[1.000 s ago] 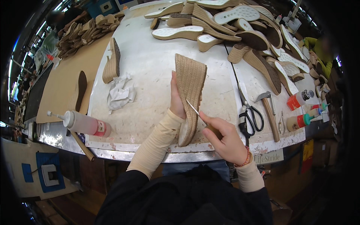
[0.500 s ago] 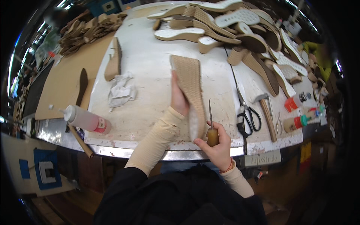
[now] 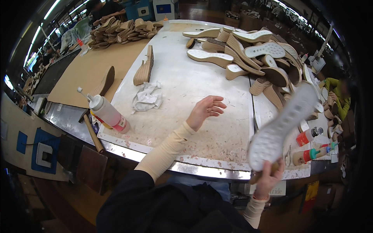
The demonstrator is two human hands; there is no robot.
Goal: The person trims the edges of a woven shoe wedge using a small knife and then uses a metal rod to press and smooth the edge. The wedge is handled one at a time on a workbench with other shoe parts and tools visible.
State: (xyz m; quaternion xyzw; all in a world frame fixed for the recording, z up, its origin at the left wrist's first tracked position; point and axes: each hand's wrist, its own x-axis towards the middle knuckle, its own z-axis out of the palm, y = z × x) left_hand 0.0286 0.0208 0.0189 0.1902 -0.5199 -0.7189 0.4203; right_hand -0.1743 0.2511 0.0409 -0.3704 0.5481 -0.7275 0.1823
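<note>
My right hand (image 3: 270,176) grips the heel end of a wedge shoe sole (image 3: 285,120), raised over the right side of the bench. The sole's white dimpled face is turned up and blurred by motion. Something brown shows beside those fingers; whether it is the wooden-handled blade cannot be told. My left hand (image 3: 206,110) hovers over the middle of the white bench top (image 3: 217,143), fingers apart and slightly bent, holding nothing. Left of it lies a crumpled white paper (image 3: 147,97), with another wedge sole (image 3: 144,70) standing just behind.
Many wedge soles (image 3: 252,50) are heaped at the back right. A squeeze bottle (image 3: 108,114) and a hammer (image 3: 93,134) are at left. At right are a red-labelled jar (image 3: 309,136) and a green-capped bottle (image 3: 305,156). Co-workers (image 3: 107,11) sit far left and at the right edge.
The sole has left my left hand and swung right in my right hand, its white face now showing. My left hand has opened. The view has shifted.
</note>
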